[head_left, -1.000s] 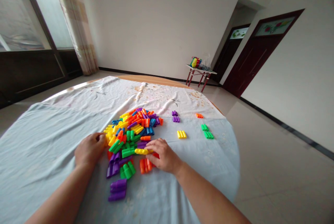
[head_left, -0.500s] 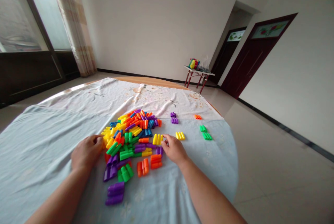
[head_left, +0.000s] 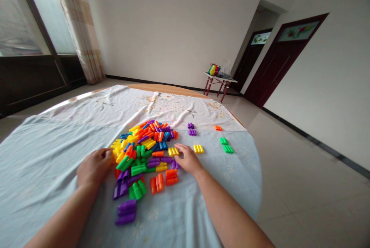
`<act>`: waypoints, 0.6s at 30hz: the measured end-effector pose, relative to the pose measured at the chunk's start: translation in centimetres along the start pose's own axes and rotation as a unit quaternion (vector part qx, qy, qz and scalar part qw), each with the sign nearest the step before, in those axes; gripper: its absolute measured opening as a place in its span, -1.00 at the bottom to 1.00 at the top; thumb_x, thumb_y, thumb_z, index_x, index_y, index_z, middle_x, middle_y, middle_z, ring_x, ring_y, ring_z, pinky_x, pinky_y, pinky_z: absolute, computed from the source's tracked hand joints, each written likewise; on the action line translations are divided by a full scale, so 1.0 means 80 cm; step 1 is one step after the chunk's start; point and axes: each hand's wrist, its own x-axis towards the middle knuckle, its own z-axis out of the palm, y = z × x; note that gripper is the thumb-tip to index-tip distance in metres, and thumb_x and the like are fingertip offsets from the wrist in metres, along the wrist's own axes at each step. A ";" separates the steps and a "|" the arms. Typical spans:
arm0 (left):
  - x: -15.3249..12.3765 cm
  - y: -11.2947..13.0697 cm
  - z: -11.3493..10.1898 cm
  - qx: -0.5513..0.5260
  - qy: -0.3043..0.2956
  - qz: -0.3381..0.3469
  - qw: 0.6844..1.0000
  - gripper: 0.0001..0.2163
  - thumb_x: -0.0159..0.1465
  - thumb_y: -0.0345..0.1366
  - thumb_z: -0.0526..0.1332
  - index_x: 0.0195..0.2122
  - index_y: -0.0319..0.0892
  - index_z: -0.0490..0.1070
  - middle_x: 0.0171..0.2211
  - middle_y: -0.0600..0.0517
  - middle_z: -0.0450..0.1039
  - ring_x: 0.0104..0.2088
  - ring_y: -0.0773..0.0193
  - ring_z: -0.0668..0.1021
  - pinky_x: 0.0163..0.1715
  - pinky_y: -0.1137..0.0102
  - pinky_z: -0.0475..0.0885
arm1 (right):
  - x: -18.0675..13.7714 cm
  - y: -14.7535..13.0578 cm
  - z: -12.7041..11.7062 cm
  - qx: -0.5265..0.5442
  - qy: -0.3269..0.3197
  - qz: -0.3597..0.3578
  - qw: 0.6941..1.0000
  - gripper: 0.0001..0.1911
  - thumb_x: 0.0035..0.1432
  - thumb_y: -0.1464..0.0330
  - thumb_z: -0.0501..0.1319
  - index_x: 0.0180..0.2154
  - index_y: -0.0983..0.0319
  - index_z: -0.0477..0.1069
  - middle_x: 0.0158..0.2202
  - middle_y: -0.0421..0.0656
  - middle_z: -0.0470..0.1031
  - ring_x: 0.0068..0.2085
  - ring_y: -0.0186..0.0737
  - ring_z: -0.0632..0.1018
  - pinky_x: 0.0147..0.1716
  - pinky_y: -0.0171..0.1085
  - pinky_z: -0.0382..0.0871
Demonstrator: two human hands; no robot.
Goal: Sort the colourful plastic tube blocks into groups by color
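A heap of bright plastic building blocks (head_left: pixel 144 140), in yellow, orange, purple, green and blue, lies on the cloth between my hands. At its right edge my right hand (head_left: pixel 187 160) has thumb and forefinger around the right end of a yellow block (head_left: pixel 173 151) with ridged tubes. My left hand (head_left: pixel 95 166) rests against the heap's left side with curled fingers, touching yellow blocks (head_left: pixel 117 148); whatever its fingertips hold is hidden. Nearer to me lie a purple block (head_left: pixel 126 212), a green block (head_left: pixel 137 189) and two orange blocks (head_left: pixel 157 183).
Right of the heap, set apart, lie purple blocks (head_left: pixel 192 132), another yellow block (head_left: pixel 198 148), green blocks (head_left: pixel 228 149) and an orange block (head_left: pixel 217 128). A blue and white cloth (head_left: pixel 58 144) covers the round table. Behind stands a small table (head_left: pixel 221 77) with bags.
My right hand has moved slightly away from me and left, its fingers now around the yellow block, which looks turned and flatter. My left hand stays by the heap.
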 end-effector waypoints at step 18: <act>0.008 -0.006 0.000 0.023 -0.024 -0.012 0.999 -0.49 0.17 0.00 -0.19 -0.06 -0.07 0.39 -0.12 -0.11 0.46 -0.15 -0.01 0.47 -0.43 0.33 0.28 | -0.044 0.010 -0.093 0.024 0.045 0.001 0.999 -0.52 -0.07 0.56 0.16 -0.05 0.18 0.36 -0.12 -0.11 0.38 -0.17 -0.26 0.45 -0.16 -0.23 0.40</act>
